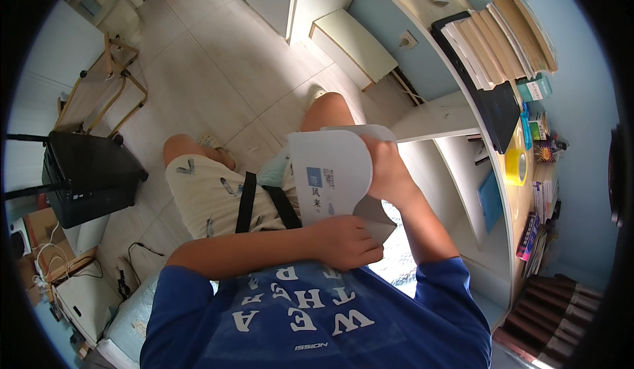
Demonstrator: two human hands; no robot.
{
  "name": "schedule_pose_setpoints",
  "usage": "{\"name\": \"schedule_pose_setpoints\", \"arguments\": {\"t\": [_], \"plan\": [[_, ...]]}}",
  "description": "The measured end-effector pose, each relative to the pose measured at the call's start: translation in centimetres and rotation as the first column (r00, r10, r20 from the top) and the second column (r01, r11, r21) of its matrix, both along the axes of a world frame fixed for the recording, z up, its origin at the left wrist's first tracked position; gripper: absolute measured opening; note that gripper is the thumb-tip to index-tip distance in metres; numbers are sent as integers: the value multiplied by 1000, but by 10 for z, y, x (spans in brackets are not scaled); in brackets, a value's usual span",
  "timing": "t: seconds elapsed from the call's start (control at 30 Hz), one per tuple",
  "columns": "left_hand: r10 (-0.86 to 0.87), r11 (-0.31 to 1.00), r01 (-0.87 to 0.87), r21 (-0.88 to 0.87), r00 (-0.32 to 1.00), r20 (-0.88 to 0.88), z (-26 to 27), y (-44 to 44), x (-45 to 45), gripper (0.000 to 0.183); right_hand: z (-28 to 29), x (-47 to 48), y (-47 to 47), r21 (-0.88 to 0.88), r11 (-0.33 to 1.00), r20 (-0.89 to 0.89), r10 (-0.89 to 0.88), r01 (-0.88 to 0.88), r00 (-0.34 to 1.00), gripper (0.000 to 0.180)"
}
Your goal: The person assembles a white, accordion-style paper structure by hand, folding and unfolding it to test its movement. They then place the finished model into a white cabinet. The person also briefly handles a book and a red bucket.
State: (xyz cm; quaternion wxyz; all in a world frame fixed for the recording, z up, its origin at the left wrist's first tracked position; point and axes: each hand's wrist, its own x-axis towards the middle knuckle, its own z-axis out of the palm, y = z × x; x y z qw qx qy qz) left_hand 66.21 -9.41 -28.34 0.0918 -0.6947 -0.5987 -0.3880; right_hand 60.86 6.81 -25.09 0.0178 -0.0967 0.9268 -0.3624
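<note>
A white folded paper piece (327, 171), perhaps a booklet or cover, is held above my lap. Its right edge is cut in a wavy curve, and its face bears writing and a small blue square. My right hand (389, 168) grips it at the upper right, fingers partly hidden behind the curved edge. Across my front lies my left forearm, with my left hand (346, 242) closed on the lower edge. Near that hand a grey inner flap (376, 215) juts out to a point. Part of the back sheet (384, 132) shows beyond the top.
Along the right runs a curved desk (525, 205) bearing books (505, 39), a black laptop (488, 106) and a yellow tape roll (515, 167). Shelves (455, 171) stand beneath it. At left are a black suitcase (94, 175) and a folding metal frame (121, 84) on the tiled floor (233, 47).
</note>
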Motion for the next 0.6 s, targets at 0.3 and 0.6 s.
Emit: {"name": "schedule_pose_setpoints", "arguments": {"t": [0.3, 0.6], "plan": [[404, 685, -608, 402, 776, 485, 15, -79, -45, 81, 69, 11, -16, -233, 965, -4, -123, 119, 992, 10], [-194, 926, -373, 53, -351, 916, -38, -125, -117, 95, 28, -48, -61, -339, 828, -445, 278, -448, 851, 23]]}}
